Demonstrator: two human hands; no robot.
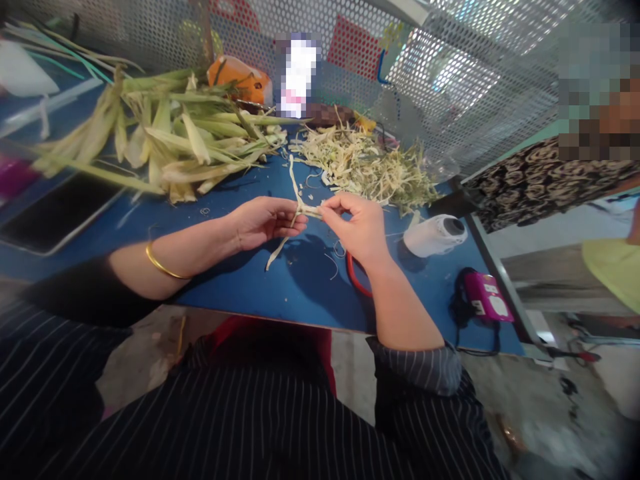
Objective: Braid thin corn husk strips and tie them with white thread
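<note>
Above the blue table, my left hand [267, 223] and my right hand [356, 223] pinch a pale strip of corn husk [311, 211] between them. The strip looks twisted or knotted where they meet, with one thin end pointing up toward the back and another hanging down toward me. A gold bangle sits on my left wrist. Under my right hand lies a red-handled tool [356, 275], mostly covered by the hand. Loose thread curls on the table close by. To the right of that hand stands a white thread spool [435, 235].
Green corn husks [185, 140] are heaped at the back left, and shredded husk strips [370, 160] at the back right. A phone [60, 210] lies at left. A purple power socket [489, 297] with a black plug is at the right edge. Behind rises a perforated metal panel [340, 87]; people are at right.
</note>
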